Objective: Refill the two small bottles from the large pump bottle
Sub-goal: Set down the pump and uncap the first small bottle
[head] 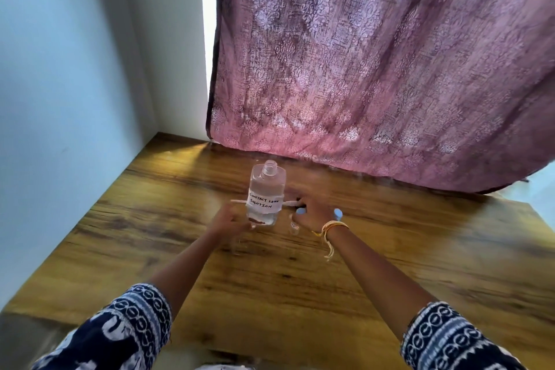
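Standing upright, neck up, the large bottle (266,194) has left-hand (229,219) fingers curled at its base.

One large bottle (266,194), two hands (small bottles blurred, perhaps two).

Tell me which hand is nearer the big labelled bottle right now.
Left. The left hand is right against the bottle at its lower left side, seemingly gripping its base. The right hand is a little off to its right, over the small bottles.
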Demonstrator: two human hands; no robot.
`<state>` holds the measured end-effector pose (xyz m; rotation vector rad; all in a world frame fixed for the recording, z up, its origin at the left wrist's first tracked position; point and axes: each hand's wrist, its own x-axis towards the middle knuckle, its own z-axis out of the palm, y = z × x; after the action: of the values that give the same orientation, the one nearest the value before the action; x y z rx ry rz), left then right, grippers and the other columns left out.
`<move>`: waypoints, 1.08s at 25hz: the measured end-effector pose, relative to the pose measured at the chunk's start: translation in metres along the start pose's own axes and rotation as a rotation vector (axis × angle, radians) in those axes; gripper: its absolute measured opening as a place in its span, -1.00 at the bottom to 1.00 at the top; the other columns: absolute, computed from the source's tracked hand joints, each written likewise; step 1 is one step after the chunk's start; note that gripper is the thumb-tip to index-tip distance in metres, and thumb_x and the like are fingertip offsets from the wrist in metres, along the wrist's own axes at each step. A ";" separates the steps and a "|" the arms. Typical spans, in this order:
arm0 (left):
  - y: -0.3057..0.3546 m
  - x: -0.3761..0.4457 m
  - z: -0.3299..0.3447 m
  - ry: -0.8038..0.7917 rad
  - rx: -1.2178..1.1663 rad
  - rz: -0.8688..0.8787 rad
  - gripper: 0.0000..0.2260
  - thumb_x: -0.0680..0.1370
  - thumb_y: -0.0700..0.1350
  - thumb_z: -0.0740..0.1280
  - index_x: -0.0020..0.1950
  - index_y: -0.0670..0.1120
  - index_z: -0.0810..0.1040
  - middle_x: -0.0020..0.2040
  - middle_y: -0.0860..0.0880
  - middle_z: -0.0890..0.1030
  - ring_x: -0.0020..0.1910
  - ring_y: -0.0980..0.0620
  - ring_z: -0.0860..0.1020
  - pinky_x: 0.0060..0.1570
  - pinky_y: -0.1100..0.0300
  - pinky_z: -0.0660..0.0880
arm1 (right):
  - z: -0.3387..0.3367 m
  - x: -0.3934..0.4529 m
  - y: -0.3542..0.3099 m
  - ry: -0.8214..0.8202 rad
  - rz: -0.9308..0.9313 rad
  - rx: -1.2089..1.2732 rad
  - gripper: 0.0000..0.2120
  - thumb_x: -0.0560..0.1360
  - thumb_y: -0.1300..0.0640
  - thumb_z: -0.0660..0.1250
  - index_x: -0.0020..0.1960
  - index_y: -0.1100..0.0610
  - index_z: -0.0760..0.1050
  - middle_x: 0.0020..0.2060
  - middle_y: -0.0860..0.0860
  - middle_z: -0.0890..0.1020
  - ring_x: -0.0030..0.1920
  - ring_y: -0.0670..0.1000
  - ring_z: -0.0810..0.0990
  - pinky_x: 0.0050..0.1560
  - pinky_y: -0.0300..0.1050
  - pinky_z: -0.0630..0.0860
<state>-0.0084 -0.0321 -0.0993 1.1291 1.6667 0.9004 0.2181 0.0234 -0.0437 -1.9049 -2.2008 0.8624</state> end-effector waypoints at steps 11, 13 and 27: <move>-0.016 -0.050 0.024 -0.122 0.175 0.101 -0.47 0.29 -0.05 0.57 0.21 -0.04 0.52 0.01 0.03 0.61 -0.01 0.05 0.59 -0.02 0.09 0.56 | 0.044 -0.048 -0.026 0.165 -0.172 0.305 -0.73 0.38 0.00 0.52 -0.10 0.19 0.60 -0.22 0.05 0.67 -0.22 0.00 0.58 -0.19 -0.12 0.52; -0.013 -0.054 0.029 -0.085 0.233 0.186 -0.57 0.38 -0.05 0.50 0.22 -0.08 0.52 0.03 0.00 0.62 -0.01 0.01 0.58 -0.06 0.11 0.51 | 0.051 -0.048 -0.031 0.187 -0.175 0.350 -0.70 0.36 -0.05 0.54 -0.17 0.18 0.59 -0.30 0.04 0.66 -0.31 -0.06 0.56 -0.26 -0.18 0.51; -0.012 -0.060 0.030 -0.112 0.405 0.253 -0.69 0.45 -0.10 0.45 0.13 -0.19 0.57 -0.04 -0.12 0.64 -0.08 -0.07 0.56 -0.16 0.14 0.42 | 0.062 -0.050 -0.035 0.102 -0.073 0.278 -0.73 0.46 -0.02 0.45 -0.20 0.15 0.46 -0.44 -0.07 0.44 -0.42 -0.11 0.38 -0.41 -0.25 0.27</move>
<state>0.0271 -0.0900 -0.1040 1.6632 1.6808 0.6498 0.1709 -0.0466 -0.0650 -1.6900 -1.9617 0.9769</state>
